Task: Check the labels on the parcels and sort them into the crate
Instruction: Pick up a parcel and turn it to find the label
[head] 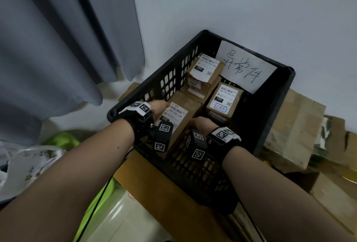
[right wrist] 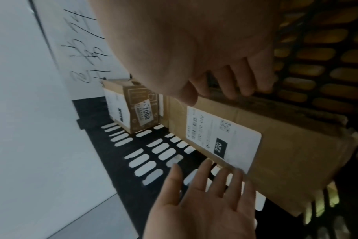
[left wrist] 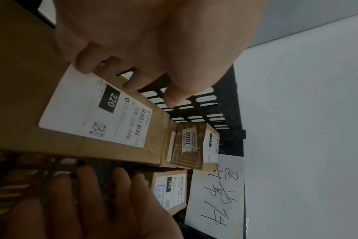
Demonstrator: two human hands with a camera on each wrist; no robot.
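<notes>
The cardboard parcel (head: 181, 118) bearing a white shipping label (head: 174, 114) marked "220" is lying inside the black slotted plastic crate (head: 270, 122), along its left wall, with its near end raised a little over the crate's mesh floor. The left hand (head: 157, 106) is sitting at the parcel's left edge; in the right wrist view its fingers (right wrist: 202, 182) are spreading out straight beside the label's corner, touching or nearly touching the box, though which cannot be told, and not wrapping round it. The right hand (head: 202, 123) is sitting at the parcel's right edge with its fingers (right wrist: 241, 80) reaching down along the side of the box and its thumb on the top face; they look only lightly bent, pressing rather than clasping. Beyond the held parcel, a smaller box labelled "160" (head: 202, 68) is standing in the far left corner on top of a carton carrying a "7002" sticker (head: 195, 85). To the right of these, a box labelled "15H" (head: 224, 99) is lying flat. A white sheet with handwritten characters (head: 245, 66) is hanging on the crate's far wall. The crate is resting on flattened cardboard (head: 146, 176). A grey curtain (head: 58, 39) is hanging to the left, and worn cartons (head: 293, 131) are piling up on the right.
</notes>
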